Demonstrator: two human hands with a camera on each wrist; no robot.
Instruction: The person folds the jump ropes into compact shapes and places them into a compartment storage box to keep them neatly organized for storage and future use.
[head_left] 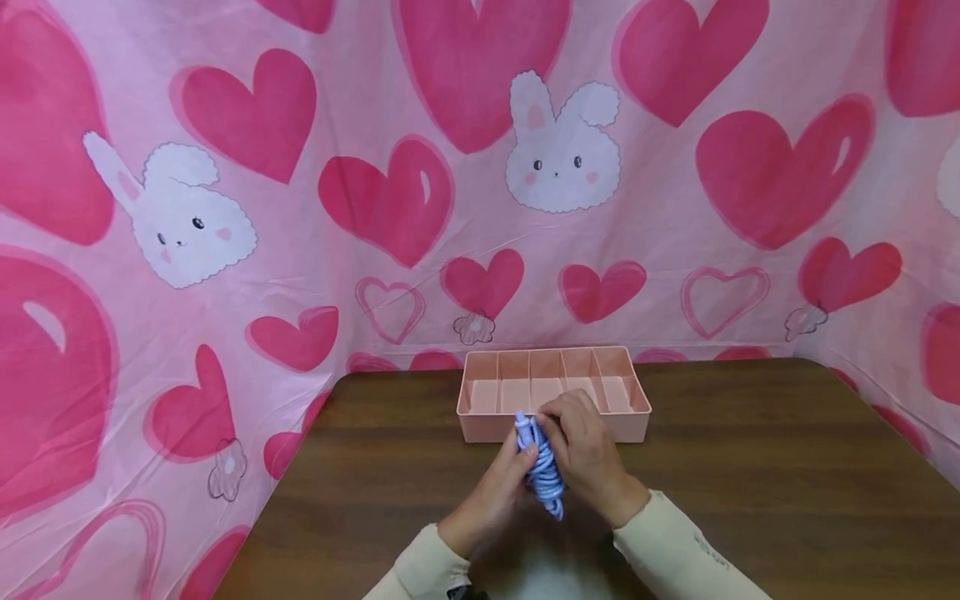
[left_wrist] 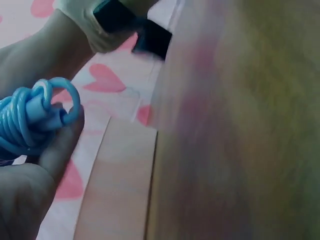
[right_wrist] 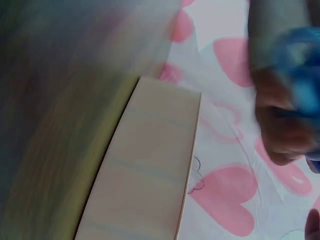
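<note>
A bundle of light-blue cord (head_left: 545, 473), wound round itself in many turns, is held upright and tilted above the table. My left hand (head_left: 495, 492) grips it from the left, the thumb lying across the turns. My right hand (head_left: 585, 446) is at the bundle's upper right, its bent fingers and thumb pinching near the top end. In the left wrist view the cord (left_wrist: 30, 117) shows a loop and two thicker tube-like ends. The right wrist view shows the cord (right_wrist: 305, 90) blurred, with the left hand (right_wrist: 280, 120) around it; the right fingertips barely show at the edge.
A pink tray (head_left: 630, 427) with several compartments stands just beyond the hands, toward the back of the brown wooden table (head_left: 750, 467). Its compartments show bare floors. A pink cloth (head_left: 465, 217) with hearts and rabbits hangs around the table's back and sides.
</note>
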